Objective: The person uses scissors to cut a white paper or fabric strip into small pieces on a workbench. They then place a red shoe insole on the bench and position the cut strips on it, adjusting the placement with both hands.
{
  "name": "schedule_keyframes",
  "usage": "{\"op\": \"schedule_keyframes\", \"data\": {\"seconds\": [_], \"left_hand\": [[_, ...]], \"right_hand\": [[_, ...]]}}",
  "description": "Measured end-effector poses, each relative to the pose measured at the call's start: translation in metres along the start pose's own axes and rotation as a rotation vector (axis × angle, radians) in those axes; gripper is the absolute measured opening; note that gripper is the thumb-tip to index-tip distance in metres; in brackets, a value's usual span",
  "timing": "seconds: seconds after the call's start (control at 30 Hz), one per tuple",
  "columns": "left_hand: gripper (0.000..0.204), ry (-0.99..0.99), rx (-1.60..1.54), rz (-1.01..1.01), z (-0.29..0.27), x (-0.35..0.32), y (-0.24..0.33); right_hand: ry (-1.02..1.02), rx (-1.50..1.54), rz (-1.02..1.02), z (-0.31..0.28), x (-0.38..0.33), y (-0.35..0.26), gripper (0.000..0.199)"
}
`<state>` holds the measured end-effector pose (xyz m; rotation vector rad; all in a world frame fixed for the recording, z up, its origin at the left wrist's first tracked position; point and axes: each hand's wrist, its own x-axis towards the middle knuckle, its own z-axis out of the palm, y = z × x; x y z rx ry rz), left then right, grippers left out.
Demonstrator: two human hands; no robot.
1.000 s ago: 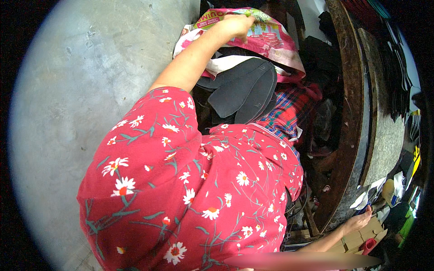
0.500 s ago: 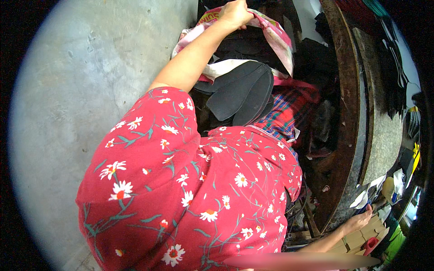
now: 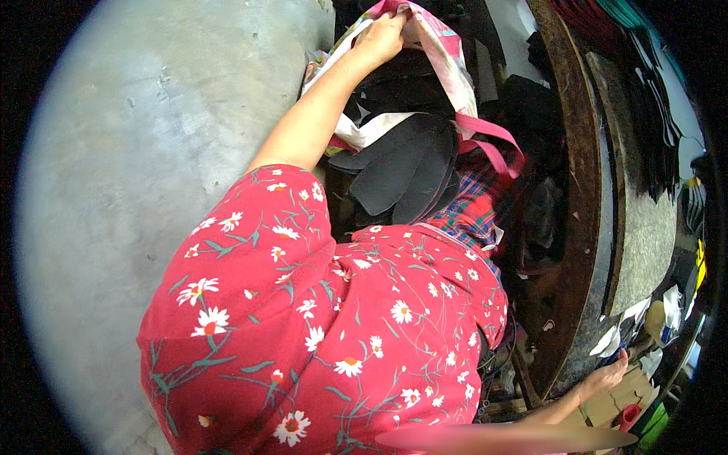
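A left hand clamps the rim of a pink printed shopping bag (glossy, crumpled) at the top of the frame, above a stack of flat, matte black shoe insoles and plaid cloth. The right hand rests fingers-spread on cardboard pieces beside a curved wooden tabletop. A red floral sleeve blocks the lower view; bare concrete floor lies to the left.

One fisheye view, worn on the head, looks steeply down, close over the red floral sleeve, workbench to its right.
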<state>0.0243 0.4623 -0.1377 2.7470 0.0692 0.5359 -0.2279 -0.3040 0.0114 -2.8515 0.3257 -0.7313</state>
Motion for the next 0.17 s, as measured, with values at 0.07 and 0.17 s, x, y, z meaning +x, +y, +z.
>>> {"op": "schedule_keyframes", "data": {"seconds": [0.07, 0.17], "left_hand": [[0.046, -0.087, 0.091, -0.008, -0.003, -0.005, 0.000], [0.058, -0.259, 0.129, -0.003, -0.002, -0.010, 0.006]], "right_hand": [[-0.001, -0.001, 0.018, 0.000, 0.000, -0.003, 0.056], [-0.045, -0.017, 0.110, -0.003, -0.001, -0.012, 0.057]]}}
